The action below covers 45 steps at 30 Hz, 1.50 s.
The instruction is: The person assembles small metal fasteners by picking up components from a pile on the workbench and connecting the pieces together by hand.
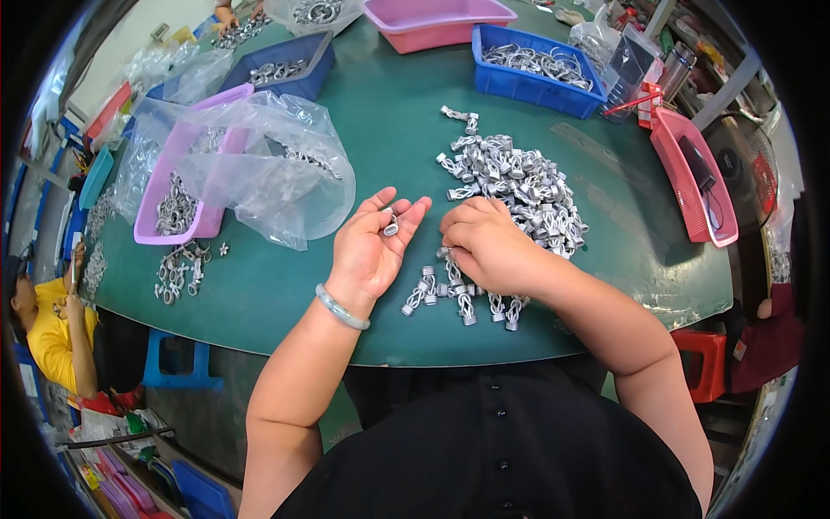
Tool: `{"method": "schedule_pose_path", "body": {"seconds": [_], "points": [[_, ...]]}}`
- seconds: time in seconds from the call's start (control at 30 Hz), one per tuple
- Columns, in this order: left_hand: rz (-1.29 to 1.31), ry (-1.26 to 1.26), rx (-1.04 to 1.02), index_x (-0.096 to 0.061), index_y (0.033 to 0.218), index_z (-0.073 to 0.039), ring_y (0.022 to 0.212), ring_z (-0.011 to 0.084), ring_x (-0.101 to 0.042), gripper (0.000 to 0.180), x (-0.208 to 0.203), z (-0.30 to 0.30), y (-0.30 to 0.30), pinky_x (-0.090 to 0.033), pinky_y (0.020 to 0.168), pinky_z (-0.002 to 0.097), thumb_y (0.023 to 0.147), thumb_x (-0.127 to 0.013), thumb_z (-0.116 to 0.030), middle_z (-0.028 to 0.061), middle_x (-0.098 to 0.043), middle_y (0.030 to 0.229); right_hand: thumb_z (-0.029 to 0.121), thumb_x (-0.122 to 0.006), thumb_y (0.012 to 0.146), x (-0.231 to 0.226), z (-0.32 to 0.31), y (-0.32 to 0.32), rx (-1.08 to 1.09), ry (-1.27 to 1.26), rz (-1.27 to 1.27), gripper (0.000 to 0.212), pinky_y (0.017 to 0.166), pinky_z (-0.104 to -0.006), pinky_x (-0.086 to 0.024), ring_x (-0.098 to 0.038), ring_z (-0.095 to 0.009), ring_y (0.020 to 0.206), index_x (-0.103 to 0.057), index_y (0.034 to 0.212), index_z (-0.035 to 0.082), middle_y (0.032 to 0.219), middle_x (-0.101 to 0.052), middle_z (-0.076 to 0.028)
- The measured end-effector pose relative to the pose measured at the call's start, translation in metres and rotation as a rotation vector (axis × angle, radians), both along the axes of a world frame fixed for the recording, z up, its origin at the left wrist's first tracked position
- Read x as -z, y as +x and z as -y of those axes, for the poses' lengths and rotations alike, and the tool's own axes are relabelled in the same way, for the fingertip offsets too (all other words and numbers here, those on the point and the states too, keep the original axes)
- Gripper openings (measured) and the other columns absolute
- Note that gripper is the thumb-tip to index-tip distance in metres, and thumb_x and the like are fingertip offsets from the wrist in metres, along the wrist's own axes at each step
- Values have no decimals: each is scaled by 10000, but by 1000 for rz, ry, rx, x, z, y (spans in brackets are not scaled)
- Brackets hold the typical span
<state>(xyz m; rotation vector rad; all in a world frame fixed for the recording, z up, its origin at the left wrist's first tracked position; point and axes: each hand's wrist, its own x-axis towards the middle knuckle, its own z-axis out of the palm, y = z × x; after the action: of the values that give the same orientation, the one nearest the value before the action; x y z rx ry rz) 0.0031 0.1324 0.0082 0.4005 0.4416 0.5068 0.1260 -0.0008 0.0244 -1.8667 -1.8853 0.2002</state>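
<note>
My left hand (372, 246) is turned palm up over the table, a bangle at its wrist. A small silver metal ring (391, 227) sits in its curled fingers. Close beside it, palm down, is my right hand (488, 242), its fingertips pinched together. What they grip is hidden; a silver looped piece shows just below them. Behind and right of this hand lies a heap of silver looped metal pieces (519, 177) with ribbed ends. Several more looped pieces (467, 307) lie in a loose row near the front edge.
A lilac basket (147, 212) of metal rings, partly under a clear plastic bag (294, 199), stands left on the green table (398, 112). Blue trays (536, 91) and a pink tray (432, 35) stand at the back. A pink basket (683, 190) is right. A person in yellow (54, 337) sits left.
</note>
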Motion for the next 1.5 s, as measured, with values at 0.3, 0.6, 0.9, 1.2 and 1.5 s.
{"method": "schedule_pose_path", "body": {"seconds": [0.3,0.6,0.9,1.2,1.5], "points": [[-60,159,64,-412,1060,29,955,283,-524,251,-3,4,-1,-471,812,345,811,-377,27,130,-475,950,60,-522,777,-16,3,5,9,81,-376,117,674,-326,-438,-546,-227,739,-571,862,-5,759,-576,-93],[-2,632,305,-517,1057,-27,570,54,-424,253,-8,22,-7,-337,476,173,805,-527,-44,1,-519,785,59,-493,836,-14,5,2,161,-84,-1171,139,543,-202,-417,-486,-59,603,-573,919,-18,720,-551,-7],[-77,786,283,-523,1038,-36,545,27,-428,216,-5,21,-7,-331,465,143,828,-544,-84,-19,-541,755,4,-512,806,-23,12,-2,124,-149,-1317,223,602,-213,-432,-505,-81,667,-527,1021,-50,797,-550,-32],[-77,808,271,-505,1034,-47,562,19,-430,191,-8,24,-5,-327,476,133,853,-505,-111,-29,-519,722,-93,-547,730,-20,17,-6,63,-99,-1505,456,699,-247,-481,-574,-141,816,-409,1164,-62,945,-560,-111],[-51,839,246,-479,1036,-49,590,34,-439,193,-5,23,-8,-355,491,154,850,-500,-94,-15,-507,747,-73,-565,742,-14,18,-7,81,-30,-1589,333,684,-249,-493,-587,-152,795,-449,1050,-30,924,-553,-103]]}}
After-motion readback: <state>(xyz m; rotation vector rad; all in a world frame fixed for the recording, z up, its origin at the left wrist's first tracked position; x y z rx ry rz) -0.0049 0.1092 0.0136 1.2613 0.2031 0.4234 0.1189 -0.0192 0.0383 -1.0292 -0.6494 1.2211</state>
